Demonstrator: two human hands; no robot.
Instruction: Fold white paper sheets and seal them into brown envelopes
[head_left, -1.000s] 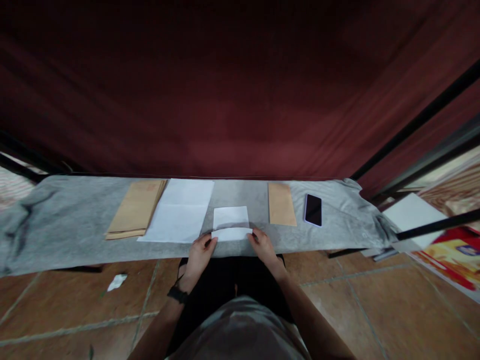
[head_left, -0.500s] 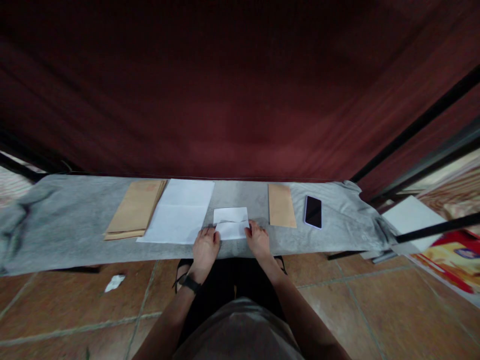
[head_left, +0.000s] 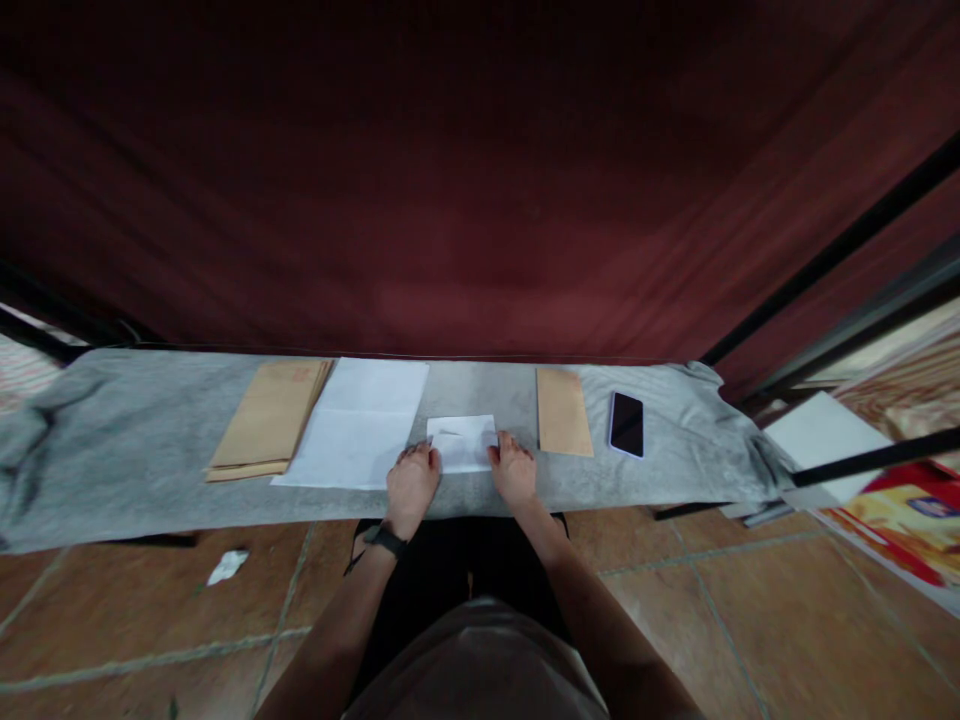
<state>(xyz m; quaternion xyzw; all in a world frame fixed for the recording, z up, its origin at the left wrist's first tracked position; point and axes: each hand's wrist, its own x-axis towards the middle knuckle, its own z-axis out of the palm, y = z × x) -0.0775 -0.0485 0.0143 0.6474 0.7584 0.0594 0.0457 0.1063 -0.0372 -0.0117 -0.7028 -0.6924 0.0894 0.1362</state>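
Note:
A small folded white paper (head_left: 466, 450) lies on the grey cloth in front of me. My left hand (head_left: 412, 485) is closed on its left edge, thumb towards the paper. At the right edge, my right hand (head_left: 514, 474) grips it with curled fingers. Larger white sheets (head_left: 356, 420) lie flat to the left, close to my left hand. Beyond them is a stack of brown envelopes (head_left: 270, 412). A single brown envelope (head_left: 564, 412) rests to the right of my right hand.
A phone (head_left: 627, 425) lies right of the single envelope on the grey cloth (head_left: 150, 440). Dark red fabric (head_left: 480, 200) hangs behind. Black metal bars (head_left: 840, 245) and a white box (head_left: 825, 435) stand at the right. A white scrap (head_left: 227, 566) is on the tiled floor.
The folded paper's near edge has moved slightly away from me, and its upper flap lies flatter. Both hands have shifted slightly forward along its sides.

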